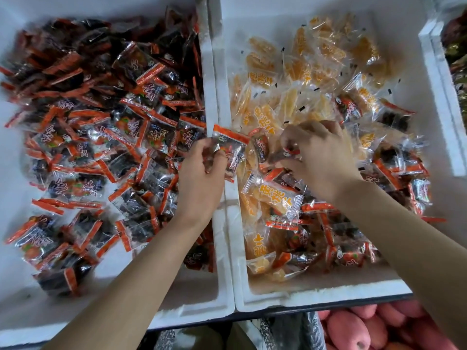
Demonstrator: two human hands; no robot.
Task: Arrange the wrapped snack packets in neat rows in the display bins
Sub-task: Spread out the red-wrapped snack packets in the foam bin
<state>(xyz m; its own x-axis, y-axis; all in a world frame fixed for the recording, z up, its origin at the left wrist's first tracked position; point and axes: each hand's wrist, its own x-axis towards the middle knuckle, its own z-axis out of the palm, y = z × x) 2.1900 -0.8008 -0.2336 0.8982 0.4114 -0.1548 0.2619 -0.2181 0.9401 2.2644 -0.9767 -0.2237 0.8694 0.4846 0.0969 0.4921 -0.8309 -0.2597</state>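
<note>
Two white foam bins stand side by side. The left bin [211,79] holds a loose heap of dark packets with orange-red ends [106,137]. The right bin [326,290] holds yellow packets [275,117] at the back and dark orange-ended ones mixed in at the front and right [394,168]. My left hand [202,178] hovers over the wall between the bins, shut on a dark packet [231,147]. Inside the right bin, my right hand [318,157] pinches another dark packet [283,155] lying among the yellow ones.
A third white bin [441,79] with dark wrapped goods stands at the far right. Below the right bin's front edge lie pink peaches [366,329]. The left bin's front left floor [22,286] shows bare white.
</note>
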